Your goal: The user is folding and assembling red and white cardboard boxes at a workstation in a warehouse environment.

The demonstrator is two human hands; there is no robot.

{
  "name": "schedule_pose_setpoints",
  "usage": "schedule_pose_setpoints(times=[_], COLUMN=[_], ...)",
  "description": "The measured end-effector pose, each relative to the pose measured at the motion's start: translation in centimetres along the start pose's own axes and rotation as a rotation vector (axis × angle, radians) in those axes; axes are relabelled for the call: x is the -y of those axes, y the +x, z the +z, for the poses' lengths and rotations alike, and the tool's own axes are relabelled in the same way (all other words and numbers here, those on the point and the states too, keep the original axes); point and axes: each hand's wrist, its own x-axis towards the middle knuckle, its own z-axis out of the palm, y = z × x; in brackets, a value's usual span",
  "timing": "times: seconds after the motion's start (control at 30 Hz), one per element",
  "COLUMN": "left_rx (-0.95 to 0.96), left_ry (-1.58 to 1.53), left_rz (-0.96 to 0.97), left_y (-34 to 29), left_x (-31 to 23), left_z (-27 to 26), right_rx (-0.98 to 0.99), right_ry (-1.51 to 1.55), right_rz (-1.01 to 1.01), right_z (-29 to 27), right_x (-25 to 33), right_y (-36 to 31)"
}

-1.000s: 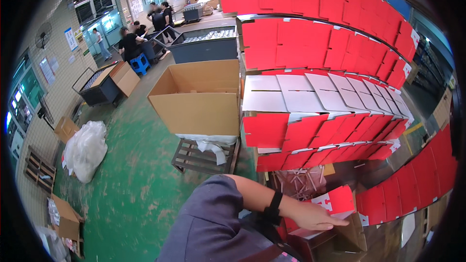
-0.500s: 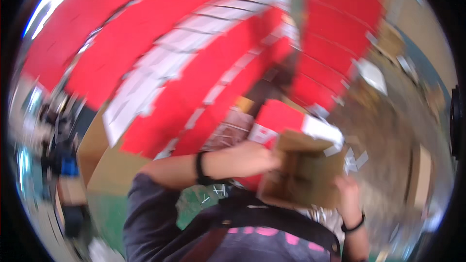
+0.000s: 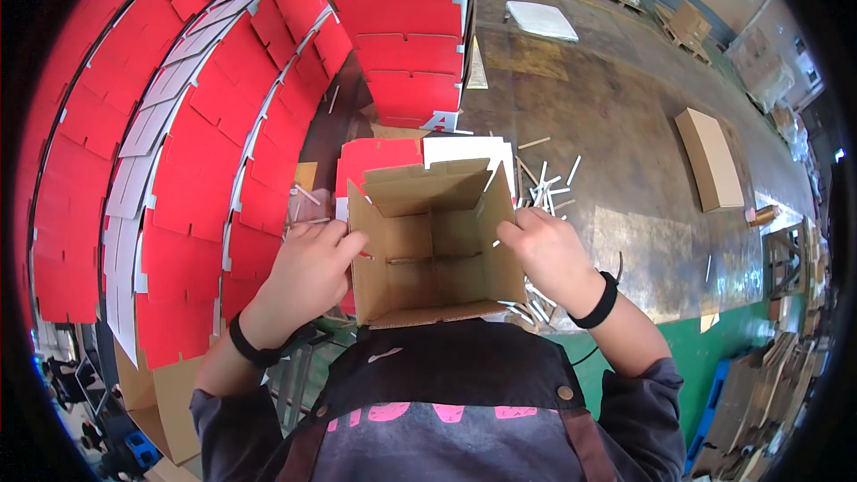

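An open cardboard box (image 3: 411, 236), brown inside, stands upright close against my front with its opening facing up. My left hand (image 3: 312, 263) pinches its left wall at the edge, thumb and forefinger closed on the board. On the opposite wall my right hand (image 3: 549, 250) grips in the same way, fingers curled over the edge. A small white bit shows by the fingertips of each hand. Beyond the box's far flap lies a red and white printed cardboard surface (image 3: 379, 159); whether it belongs to the box I cannot tell.
Tall stacks of red and white flattened cartons (image 3: 196, 134) rise at the left, with another red stack (image 3: 406, 36) straight ahead. White and brown strips (image 3: 544, 187) lie scattered right of the box. A long brown carton (image 3: 710, 161) rests on the floor at right.
The view has turned and steadied from a blur. The box now sits squarely before me, and my left hand has moved onto its left wall, with my right hand on the right wall.
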Motion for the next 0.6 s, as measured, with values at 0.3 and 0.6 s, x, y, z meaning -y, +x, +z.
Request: schedule_pose_setpoints(times=[0.3,0.6], left_rx=[0.042,0.091], left_ry=[-0.123,-0.234], left_rz=[-0.096,-0.04], left_y=[0.4,1.6], left_x=[-0.5,0.5], left_z=[0.9,0.5], right_rx=[-0.256,0.135], right_ry=[0.34,0.108], right_rz=[0.448,-0.143], right_z=[3.1,-2.7], right_x=[-1.6,5.3], right_y=[-4.1,-2.1])
